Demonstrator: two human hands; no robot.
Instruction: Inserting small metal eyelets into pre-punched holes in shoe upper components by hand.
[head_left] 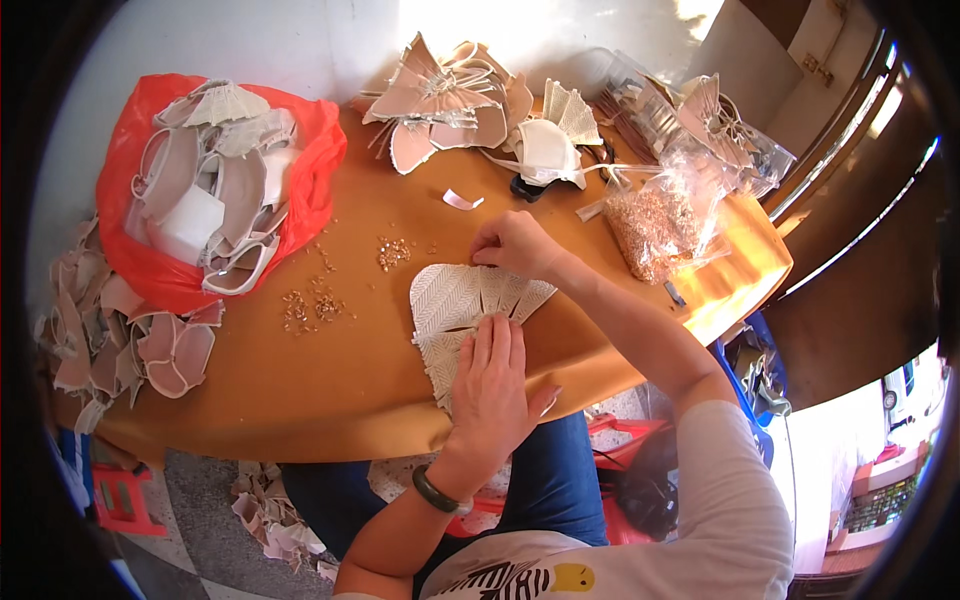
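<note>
A white fabric piece (448,300) with a herringbone texture and several slits lies on the table at its near side. My left hand (492,375) rests on its near part, fingers stretched out flat and pressed against it. At the far edge of the piece, my right hand (515,245) is closed with its fingertips pinched together. What those fingertips hold, if anything, is too small to make out. Small gold-coloured bits (393,253) lie in a little heap just left of the right hand, and a looser scatter of similar bits (318,308) lies further left.
The orange-brown table (270,385) carries a red plastic bag (318,180) of white and pale pieces at left. Pinkish pieces (175,350) are piled beside it. More stand at the back (440,100). A clear bag (655,225) of gold bits lies right. Pale pieces (280,520) lie on the floor.
</note>
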